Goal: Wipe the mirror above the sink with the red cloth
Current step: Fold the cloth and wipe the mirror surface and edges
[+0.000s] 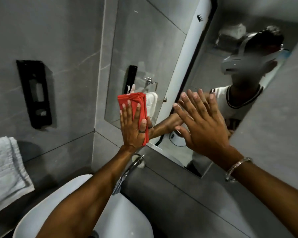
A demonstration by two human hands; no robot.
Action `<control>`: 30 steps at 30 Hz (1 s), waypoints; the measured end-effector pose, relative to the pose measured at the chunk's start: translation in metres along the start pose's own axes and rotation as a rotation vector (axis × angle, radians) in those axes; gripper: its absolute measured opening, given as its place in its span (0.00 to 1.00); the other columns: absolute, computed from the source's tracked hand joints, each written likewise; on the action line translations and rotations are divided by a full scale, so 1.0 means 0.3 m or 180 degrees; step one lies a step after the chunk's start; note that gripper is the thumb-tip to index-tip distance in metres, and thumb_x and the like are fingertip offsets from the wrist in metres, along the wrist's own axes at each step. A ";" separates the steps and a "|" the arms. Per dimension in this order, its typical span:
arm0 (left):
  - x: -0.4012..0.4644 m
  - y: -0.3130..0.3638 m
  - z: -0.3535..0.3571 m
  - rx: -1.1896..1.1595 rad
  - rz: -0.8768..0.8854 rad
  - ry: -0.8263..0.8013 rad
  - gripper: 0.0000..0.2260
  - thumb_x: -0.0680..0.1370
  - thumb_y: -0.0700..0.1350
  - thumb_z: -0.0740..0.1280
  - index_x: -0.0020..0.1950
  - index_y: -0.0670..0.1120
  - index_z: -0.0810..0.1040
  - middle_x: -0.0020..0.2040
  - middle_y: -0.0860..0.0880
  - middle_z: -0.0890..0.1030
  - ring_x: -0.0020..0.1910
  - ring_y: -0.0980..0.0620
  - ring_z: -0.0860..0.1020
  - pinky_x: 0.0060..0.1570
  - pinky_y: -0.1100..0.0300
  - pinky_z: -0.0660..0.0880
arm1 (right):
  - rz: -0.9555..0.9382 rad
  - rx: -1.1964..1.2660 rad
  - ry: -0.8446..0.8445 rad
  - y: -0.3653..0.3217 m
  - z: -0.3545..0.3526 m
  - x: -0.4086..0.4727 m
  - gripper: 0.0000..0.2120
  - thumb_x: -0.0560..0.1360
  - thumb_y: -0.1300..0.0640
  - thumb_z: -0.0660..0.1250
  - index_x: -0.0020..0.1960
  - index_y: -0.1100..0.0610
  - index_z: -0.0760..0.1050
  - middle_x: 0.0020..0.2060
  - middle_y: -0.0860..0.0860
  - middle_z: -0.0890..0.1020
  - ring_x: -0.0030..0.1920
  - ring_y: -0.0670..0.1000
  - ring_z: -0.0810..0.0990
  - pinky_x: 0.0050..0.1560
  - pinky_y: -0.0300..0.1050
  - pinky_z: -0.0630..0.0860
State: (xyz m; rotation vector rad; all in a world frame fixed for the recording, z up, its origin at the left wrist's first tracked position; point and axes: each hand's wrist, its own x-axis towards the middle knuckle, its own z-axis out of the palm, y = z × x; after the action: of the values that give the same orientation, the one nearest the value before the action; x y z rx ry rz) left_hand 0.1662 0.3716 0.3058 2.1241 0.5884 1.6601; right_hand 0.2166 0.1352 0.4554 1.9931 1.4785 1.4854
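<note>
Above the sink (132,217), pressed the folded red cloth (136,98) low on the mirror (144,48) with the flat, straight-fingered left hand (132,127); rested the right hand (201,124), fingers spread, on the glass beside.

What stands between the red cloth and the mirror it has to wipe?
Nothing visible: the left hand presses the red cloth flat on the mirror. The right hand lies flat on it further right, covering that part.

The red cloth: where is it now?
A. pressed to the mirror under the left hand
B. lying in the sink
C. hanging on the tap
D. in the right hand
A: the left hand presses the red cloth flat on the mirror; the right hand is bare.
</note>
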 end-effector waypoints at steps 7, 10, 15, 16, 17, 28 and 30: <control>-0.158 0.309 0.073 -0.0127 0.0328 0.0013 0.26 0.85 0.56 0.45 0.83 0.53 0.47 0.84 0.47 0.46 0.84 0.41 0.47 0.81 0.40 0.45 | 0.0388 -0.0070 0.0193 0.095 -0.014 -0.197 0.33 0.84 0.39 0.56 0.84 0.53 0.58 0.85 0.57 0.53 0.86 0.61 0.46 0.83 0.66 0.39; -0.230 0.455 0.103 -0.0153 0.0483 0.0004 0.27 0.85 0.56 0.48 0.83 0.50 0.50 0.84 0.46 0.46 0.84 0.41 0.47 0.81 0.39 0.47 | 0.0554 -0.0070 0.0299 0.149 -0.044 -0.263 0.33 0.83 0.42 0.57 0.85 0.53 0.57 0.85 0.57 0.51 0.85 0.57 0.37 0.83 0.64 0.38; -0.402 0.625 0.140 -0.0253 0.0949 -0.0170 0.27 0.85 0.56 0.50 0.84 0.55 0.49 0.85 0.48 0.46 0.84 0.43 0.49 0.81 0.41 0.48 | 0.0844 -0.0063 0.0374 0.245 -0.103 -0.344 0.31 0.85 0.42 0.53 0.85 0.54 0.58 0.84 0.59 0.59 0.85 0.53 0.34 0.83 0.63 0.37; -0.424 0.652 0.143 -0.0250 0.0942 -0.0196 0.26 0.85 0.55 0.50 0.83 0.56 0.50 0.85 0.48 0.47 0.84 0.43 0.49 0.81 0.41 0.49 | 0.0887 -0.0101 0.0301 0.266 -0.116 -0.367 0.32 0.85 0.42 0.52 0.85 0.54 0.57 0.84 0.59 0.59 0.84 0.53 0.33 0.82 0.63 0.36; -0.438 0.667 0.145 -0.0250 0.0872 -0.0204 0.26 0.85 0.55 0.50 0.83 0.56 0.51 0.85 0.48 0.47 0.84 0.43 0.49 0.81 0.41 0.48 | 0.0923 -0.0123 0.0227 0.283 -0.127 -0.390 0.32 0.85 0.42 0.52 0.85 0.54 0.56 0.84 0.59 0.57 0.84 0.53 0.32 0.82 0.63 0.35; -0.019 0.970 0.032 -0.0131 0.0957 -0.0312 0.26 0.85 0.56 0.47 0.83 0.54 0.46 0.85 0.48 0.45 0.84 0.44 0.46 0.82 0.42 0.42 | 0.1420 -0.0051 0.0293 0.531 -0.296 -0.282 0.33 0.84 0.42 0.52 0.86 0.52 0.51 0.86 0.57 0.48 0.86 0.59 0.42 0.83 0.67 0.41; 0.125 1.063 0.000 -0.0116 0.0972 -0.0175 0.27 0.85 0.54 0.49 0.83 0.53 0.47 0.85 0.47 0.46 0.84 0.44 0.45 0.82 0.42 0.41 | 0.1582 -0.0027 0.0356 0.573 -0.330 -0.221 0.33 0.84 0.41 0.49 0.86 0.50 0.49 0.86 0.55 0.44 0.86 0.57 0.40 0.84 0.64 0.37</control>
State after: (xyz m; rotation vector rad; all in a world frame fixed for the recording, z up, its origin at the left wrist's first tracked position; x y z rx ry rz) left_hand 0.2035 0.1239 0.5067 2.3154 0.2224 1.7426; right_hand 0.2348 -0.0317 0.5803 2.4272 1.0494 1.8054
